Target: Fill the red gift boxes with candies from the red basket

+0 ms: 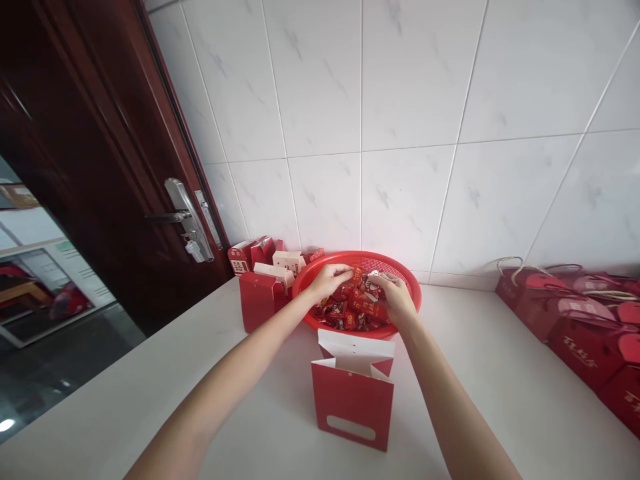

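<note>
A red plastic basket (413, 283) stands against the wall, heaped with red wrapped candies (345, 319). Over its left part, my left hand (330, 280) has its fingers drawn together at the edge of a red wrapped candy (357, 275). My right hand (399, 301) reaches in from the right side, its fingers closed on a red-and-white wrapped candy (374, 285). In front of the basket, a red paper gift box (353, 403) stands upright with its top flaps apart and a cut-out slot low on its front. Its inside bottom is hidden.
Several red and cream gift boxes (257, 300) stand left of the basket. Along the right are several red boxes with rope handles (575, 343). A white table (210, 373) carries everything; a tiled wall rises behind. At left is a dark door with a handle (175, 217).
</note>
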A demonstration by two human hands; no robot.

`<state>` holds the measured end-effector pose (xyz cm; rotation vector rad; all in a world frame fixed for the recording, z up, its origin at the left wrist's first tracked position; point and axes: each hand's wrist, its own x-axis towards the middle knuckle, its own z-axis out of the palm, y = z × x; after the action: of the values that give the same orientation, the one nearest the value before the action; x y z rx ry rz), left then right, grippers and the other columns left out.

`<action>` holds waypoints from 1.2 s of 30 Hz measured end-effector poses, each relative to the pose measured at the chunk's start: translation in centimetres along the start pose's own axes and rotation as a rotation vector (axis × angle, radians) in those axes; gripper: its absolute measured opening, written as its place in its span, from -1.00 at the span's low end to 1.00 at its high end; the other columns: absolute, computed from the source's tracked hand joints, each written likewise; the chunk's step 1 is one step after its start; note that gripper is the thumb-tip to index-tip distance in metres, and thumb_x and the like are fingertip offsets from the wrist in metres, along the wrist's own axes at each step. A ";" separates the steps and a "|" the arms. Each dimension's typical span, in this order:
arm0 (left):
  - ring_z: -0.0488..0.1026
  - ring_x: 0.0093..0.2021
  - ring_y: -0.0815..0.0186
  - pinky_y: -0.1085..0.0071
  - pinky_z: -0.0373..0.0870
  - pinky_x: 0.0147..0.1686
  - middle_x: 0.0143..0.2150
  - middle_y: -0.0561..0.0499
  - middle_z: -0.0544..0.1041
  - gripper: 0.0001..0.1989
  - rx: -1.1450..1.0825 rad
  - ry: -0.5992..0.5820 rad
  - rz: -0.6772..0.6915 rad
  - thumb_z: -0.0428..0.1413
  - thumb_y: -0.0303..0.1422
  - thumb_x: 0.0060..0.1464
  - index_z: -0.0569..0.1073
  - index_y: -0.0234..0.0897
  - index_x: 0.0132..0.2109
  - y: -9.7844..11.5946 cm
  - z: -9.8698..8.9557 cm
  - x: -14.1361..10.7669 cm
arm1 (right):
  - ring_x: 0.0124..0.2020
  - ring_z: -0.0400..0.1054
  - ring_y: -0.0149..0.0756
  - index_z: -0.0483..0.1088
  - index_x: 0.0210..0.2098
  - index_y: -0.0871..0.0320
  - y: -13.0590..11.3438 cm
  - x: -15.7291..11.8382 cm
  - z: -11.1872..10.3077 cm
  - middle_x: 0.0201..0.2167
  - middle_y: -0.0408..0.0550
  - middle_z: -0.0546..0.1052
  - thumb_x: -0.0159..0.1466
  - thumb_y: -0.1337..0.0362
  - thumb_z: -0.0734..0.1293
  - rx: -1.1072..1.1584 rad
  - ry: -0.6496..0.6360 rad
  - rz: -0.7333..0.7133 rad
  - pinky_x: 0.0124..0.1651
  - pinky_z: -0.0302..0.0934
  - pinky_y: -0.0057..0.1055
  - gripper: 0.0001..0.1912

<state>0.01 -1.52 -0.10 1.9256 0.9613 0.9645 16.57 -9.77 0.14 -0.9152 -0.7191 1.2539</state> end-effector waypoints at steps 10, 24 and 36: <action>0.54 -0.03 0.20 0.33 0.41 0.02 -0.09 -0.04 0.65 -0.68 -0.128 -0.050 0.016 0.22 -0.10 0.06 0.63 -0.24 -0.18 0.4 0.0 -0.5 | -0.37 0.44 -0.26 0.39 -0.52 0.11 -0.2 -0.3 0.0 -0.52 -0.17 0.50 -0.10 0.31 0.51 -0.010 0.013 0.006 -0.40 0.43 -0.38 -0.78; 0.51 -0.23 0.12 0.30 0.39 -0.22 -0.08 -0.08 0.56 -0.45 0.637 -0.761 -0.020 0.30 -0.31 -0.10 0.56 0.00 0.12 0.5 2.2 -1.8 | -0.50 0.40 -0.31 0.34 -0.54 0.10 0.3 0.4 -0.3 -0.60 -0.19 0.47 -0.12 0.31 0.50 0.028 0.063 -0.035 -0.48 0.37 -0.40 -0.76; 0.28 -0.56 0.28 0.29 0.28 -0.42 -0.53 0.05 0.36 -0.89 0.769 -0.741 0.011 0.22 -0.52 -0.21 0.53 -0.20 -0.51 1.2 3.8 -1.7 | -0.48 0.43 -0.30 0.38 -0.51 0.11 0.2 0.5 -0.3 -0.58 -0.18 0.48 -0.12 0.31 0.50 0.009 0.081 -0.035 -0.48 0.36 -0.41 -0.77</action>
<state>2.86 -4.57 -1.15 2.6091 0.9147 -0.2174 16.83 -9.31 -0.25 -0.9371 -0.6628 1.1820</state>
